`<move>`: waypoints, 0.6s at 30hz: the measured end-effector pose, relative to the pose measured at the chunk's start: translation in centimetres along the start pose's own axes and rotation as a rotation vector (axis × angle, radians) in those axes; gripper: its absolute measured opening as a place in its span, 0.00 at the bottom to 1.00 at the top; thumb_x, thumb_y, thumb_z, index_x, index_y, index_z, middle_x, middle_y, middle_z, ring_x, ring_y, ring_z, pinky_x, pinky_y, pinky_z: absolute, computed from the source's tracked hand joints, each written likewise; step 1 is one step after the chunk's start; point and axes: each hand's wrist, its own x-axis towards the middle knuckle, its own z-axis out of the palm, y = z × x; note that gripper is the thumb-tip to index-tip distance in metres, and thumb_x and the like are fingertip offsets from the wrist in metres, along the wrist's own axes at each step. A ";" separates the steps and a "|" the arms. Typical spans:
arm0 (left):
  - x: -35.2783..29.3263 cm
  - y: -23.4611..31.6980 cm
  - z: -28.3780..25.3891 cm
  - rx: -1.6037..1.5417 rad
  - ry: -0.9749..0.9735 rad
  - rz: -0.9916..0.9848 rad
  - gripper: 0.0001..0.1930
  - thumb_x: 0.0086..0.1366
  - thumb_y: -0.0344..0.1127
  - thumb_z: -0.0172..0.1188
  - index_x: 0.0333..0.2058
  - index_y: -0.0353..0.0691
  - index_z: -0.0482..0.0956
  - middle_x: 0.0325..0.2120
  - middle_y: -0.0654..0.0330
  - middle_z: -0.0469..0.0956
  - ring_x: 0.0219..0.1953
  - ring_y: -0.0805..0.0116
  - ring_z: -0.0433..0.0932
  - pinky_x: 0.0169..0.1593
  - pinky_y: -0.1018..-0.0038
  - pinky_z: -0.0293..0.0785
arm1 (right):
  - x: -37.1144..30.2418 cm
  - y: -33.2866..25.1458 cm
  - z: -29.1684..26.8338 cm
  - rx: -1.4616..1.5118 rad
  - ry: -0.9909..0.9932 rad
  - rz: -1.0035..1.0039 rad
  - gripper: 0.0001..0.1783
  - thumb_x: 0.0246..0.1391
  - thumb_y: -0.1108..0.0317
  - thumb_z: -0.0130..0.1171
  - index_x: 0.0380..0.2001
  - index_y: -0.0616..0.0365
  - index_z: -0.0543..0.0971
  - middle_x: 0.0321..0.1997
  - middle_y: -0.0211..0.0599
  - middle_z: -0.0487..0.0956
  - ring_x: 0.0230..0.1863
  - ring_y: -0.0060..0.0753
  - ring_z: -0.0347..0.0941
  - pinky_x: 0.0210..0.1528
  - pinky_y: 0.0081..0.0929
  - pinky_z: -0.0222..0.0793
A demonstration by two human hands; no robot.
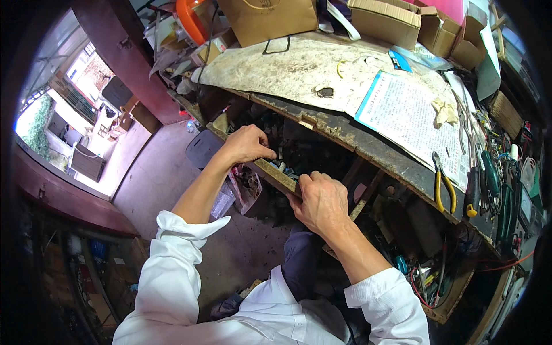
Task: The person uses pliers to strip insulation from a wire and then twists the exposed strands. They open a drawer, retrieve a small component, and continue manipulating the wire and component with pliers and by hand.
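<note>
A wooden drawer (277, 177) is pulled partly out from under the workbench. Dark, jumbled small parts fill it, too small and shaded to name. My left hand (248, 145) is closed over the left part of the drawer's front board, thumb and fingertips curled over its inner side. Farther right, my right hand (323, 201) grips the same board near its right end, the fingers bent over the top edge. Both forearms are bare below rolled white sleeves.
On the stained bench top (282, 69) lie a printed sheet (397, 115), yellow-handled pliers (441, 187) and a screwdriver (473, 192). Cardboard boxes (385, 23) and a brown paper bag (267, 20) stand at the back. A grey stool (204, 148) is left of the drawer.
</note>
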 end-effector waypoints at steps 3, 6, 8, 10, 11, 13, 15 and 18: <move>-0.1 -1.6 0.4 -0.157 0.050 0.068 0.18 0.52 0.44 0.74 0.34 0.34 0.89 0.29 0.48 0.86 0.34 0.56 0.86 0.42 0.65 0.80 | 0.1 -0.2 -0.1 -0.010 -0.013 0.002 0.14 0.48 0.61 0.72 0.29 0.61 0.81 0.32 0.47 0.81 0.36 0.48 0.81 0.40 0.43 0.78; -0.7 -2.3 0.8 -0.313 0.093 0.134 0.15 0.53 0.40 0.74 0.35 0.34 0.89 0.28 0.53 0.86 0.33 0.62 0.84 0.41 0.68 0.78 | 0.0 -0.2 -0.1 -0.010 -0.021 0.014 0.15 0.49 0.60 0.72 0.30 0.61 0.81 0.33 0.46 0.81 0.37 0.48 0.81 0.40 0.43 0.78; -1.2 -1.9 0.4 -0.403 0.094 0.179 0.13 0.54 0.36 0.74 0.35 0.34 0.90 0.28 0.55 0.85 0.32 0.64 0.83 0.40 0.69 0.77 | 0.0 -0.1 -0.1 -0.019 -0.018 0.019 0.15 0.49 0.60 0.72 0.30 0.61 0.81 0.33 0.46 0.81 0.37 0.48 0.81 0.40 0.43 0.78; -1.3 -1.6 0.1 -0.403 0.064 0.182 0.12 0.54 0.35 0.75 0.35 0.33 0.89 0.29 0.58 0.83 0.33 0.68 0.80 0.39 0.71 0.74 | 0.0 -0.1 0.0 -0.020 -0.017 0.019 0.15 0.49 0.60 0.72 0.30 0.61 0.82 0.33 0.46 0.81 0.37 0.48 0.81 0.40 0.43 0.78; -1.4 -1.6 0.0 -0.402 0.049 0.183 0.11 0.55 0.34 0.75 0.34 0.33 0.89 0.30 0.60 0.82 0.33 0.70 0.79 0.38 0.72 0.73 | 0.0 0.0 0.0 -0.016 -0.017 0.017 0.15 0.49 0.60 0.72 0.30 0.61 0.82 0.33 0.46 0.81 0.37 0.48 0.81 0.40 0.43 0.78; -1.5 -1.6 0.1 -0.428 0.048 0.163 0.10 0.55 0.33 0.75 0.34 0.33 0.89 0.30 0.61 0.82 0.33 0.72 0.79 0.38 0.74 0.73 | 0.1 -0.1 0.0 -0.016 -0.026 0.018 0.15 0.49 0.60 0.72 0.30 0.61 0.82 0.33 0.46 0.81 0.37 0.48 0.81 0.40 0.43 0.78; -1.4 -1.5 0.2 -0.480 0.035 0.139 0.09 0.55 0.32 0.75 0.33 0.34 0.88 0.29 0.63 0.83 0.32 0.73 0.79 0.37 0.75 0.73 | 0.1 -0.1 -0.2 -0.022 -0.042 0.023 0.15 0.48 0.60 0.72 0.30 0.61 0.82 0.33 0.46 0.81 0.36 0.48 0.81 0.40 0.43 0.78; -1.4 -1.2 0.3 -0.618 0.050 0.097 0.07 0.57 0.30 0.74 0.34 0.35 0.87 0.29 0.65 0.83 0.31 0.75 0.79 0.37 0.78 0.73 | 0.1 -0.1 -0.2 -0.022 -0.034 0.019 0.15 0.48 0.60 0.72 0.30 0.62 0.82 0.32 0.46 0.81 0.36 0.48 0.81 0.39 0.43 0.78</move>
